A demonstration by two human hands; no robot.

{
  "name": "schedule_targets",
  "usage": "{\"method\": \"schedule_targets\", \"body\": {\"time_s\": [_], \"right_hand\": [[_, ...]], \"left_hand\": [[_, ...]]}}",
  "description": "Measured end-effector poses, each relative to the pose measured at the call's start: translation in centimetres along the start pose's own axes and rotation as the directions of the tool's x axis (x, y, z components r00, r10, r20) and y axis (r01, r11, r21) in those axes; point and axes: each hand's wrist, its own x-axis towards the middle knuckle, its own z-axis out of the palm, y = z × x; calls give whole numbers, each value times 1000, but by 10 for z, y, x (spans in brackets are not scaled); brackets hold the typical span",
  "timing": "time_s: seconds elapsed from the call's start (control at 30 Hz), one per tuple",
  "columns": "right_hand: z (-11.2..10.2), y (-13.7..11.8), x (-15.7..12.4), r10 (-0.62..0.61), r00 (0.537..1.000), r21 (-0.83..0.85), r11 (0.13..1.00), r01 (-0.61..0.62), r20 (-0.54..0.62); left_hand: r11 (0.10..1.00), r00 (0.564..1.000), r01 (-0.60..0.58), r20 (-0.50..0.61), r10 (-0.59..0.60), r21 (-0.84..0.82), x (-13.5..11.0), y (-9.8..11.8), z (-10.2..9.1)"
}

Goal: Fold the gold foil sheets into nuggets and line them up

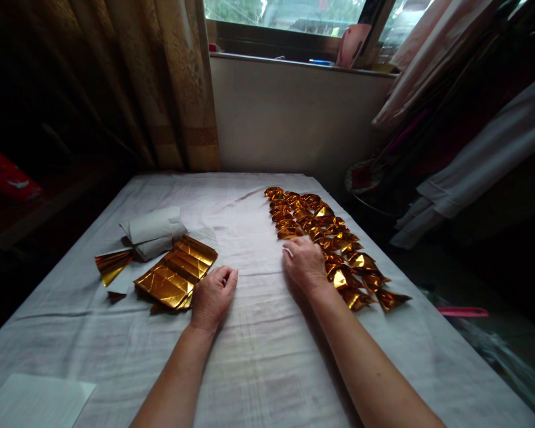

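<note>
bare forearms nearest, over the white cloth. left hand curled, thumb against forefinger, seemingly nothing held, at the edge of the gold foil sheets; an outward nudge could skew that loose stack. right hand bent-fingered beside the folded gold pieces; cannot tell whether it pinches anything. sits close: a rightward drift could crush or scatter the rows.
</note>
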Motion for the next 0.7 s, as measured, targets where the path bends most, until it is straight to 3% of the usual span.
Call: {"method": "schedule_targets", "body": {"time_s": [0.07, 0.2, 0.4, 0.57, 0.7], "right_hand": [[6, -16, -15, -9, 998, 77, 997, 4, 67], [16, -32, -30, 18, 998, 144, 989, -26, 54], [20, -32, -32, 50, 998, 199, 978, -55, 30], [25, -30, -31, 85, 996, 137, 987, -83, -9], [26, -31, -21, -3, 999, 93, 996, -1, 43]], "left_hand": [[1000, 1000, -1, -6, 1, -15, 0, -1, 0], [1000, 1000, -8, -2, 8, -14, 1, -1, 0], [994, 998, -34, 61, 28, 106, 0, 3, -2], [981, 987, -64, 155, 36, 181, -1, 8, -7], [979, 987, -66, 160, 35, 193, -2, 9, -7]]}}
